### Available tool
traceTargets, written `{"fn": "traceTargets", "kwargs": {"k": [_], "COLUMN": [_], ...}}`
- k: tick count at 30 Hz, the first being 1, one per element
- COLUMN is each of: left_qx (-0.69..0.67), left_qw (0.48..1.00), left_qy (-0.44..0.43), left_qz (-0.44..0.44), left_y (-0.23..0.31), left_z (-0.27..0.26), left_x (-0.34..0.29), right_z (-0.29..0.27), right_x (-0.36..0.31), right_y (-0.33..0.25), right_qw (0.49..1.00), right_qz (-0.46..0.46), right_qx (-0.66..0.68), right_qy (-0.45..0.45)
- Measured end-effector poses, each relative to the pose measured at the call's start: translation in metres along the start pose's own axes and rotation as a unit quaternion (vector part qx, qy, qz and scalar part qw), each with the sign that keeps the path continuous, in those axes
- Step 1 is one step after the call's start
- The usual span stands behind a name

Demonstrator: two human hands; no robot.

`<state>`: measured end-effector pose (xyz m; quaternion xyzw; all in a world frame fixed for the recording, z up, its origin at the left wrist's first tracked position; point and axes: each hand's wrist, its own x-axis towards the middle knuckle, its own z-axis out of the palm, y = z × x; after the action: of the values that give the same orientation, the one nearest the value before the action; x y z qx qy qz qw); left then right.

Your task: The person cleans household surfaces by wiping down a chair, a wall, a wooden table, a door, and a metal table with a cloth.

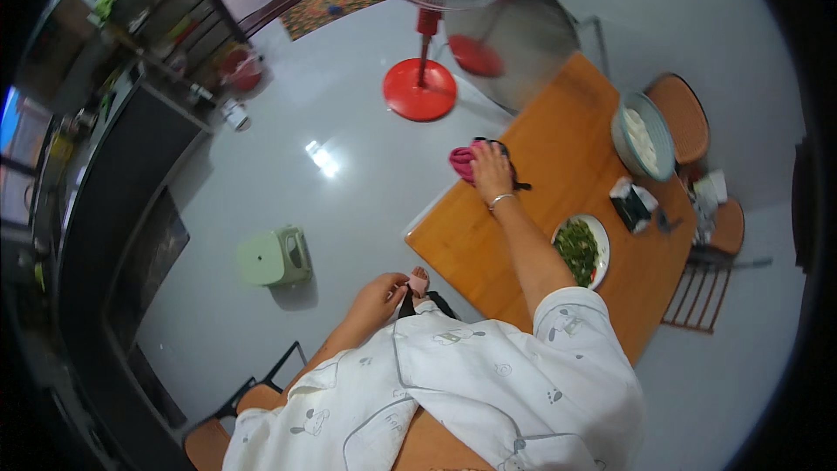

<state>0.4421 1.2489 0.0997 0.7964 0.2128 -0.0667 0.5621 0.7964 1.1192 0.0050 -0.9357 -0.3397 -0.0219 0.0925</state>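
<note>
My right hand (492, 170) reaches forward to the far left edge of the wooden table (471, 231). Its fingers lie over a bunched pink cloth (461, 162), which juts slightly past the edge. Something dark with a strap (521, 186) lies under and beside that hand; I cannot tell what it is. My left hand (382, 296) is low in front of my body, left of the table corner. Its fingers are pinched together beside a dark strip (406, 303) near my shirt hem; what they hold is unclear.
A plate of green vegetables (602, 235), a dark tissue pack (631, 206) and a pale blue basin (622, 135) stand on the table. A red-based fan (420, 92) stands beyond it. A green stool (272, 257) is on the floor at left; chairs (678, 118) stand at right.
</note>
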Motion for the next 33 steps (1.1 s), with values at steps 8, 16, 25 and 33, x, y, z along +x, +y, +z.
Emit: {"fn": "traceTargets", "kwargs": {"k": [8,16,25,33], "left_qx": [0.062,0.039,0.062,0.089], "left_qw": [0.998,0.995,0.989,0.991], "left_qy": [-0.014,-0.056,-0.072,-0.083], "left_qz": [0.026,0.07,0.109,0.052], "left_y": [0.012,-0.012,-0.039,-0.063], "left_z": [-0.011,-0.036,-0.131,-0.226], "left_x": [0.01,0.032,0.03,0.024], "right_z": [-0.001,0.018,0.006,0.001], "right_x": [0.031,0.0,-0.079,-0.106], "right_y": [-0.003,-0.065,-0.172,-0.159], "right_qw": [0.998,0.97,0.983,0.995], "right_qz": [0.02,-0.162,-0.138,0.049], "right_qx": [-0.057,-0.173,0.001,0.081], "right_qy": [-0.016,-0.051,-0.12,-0.022]}}
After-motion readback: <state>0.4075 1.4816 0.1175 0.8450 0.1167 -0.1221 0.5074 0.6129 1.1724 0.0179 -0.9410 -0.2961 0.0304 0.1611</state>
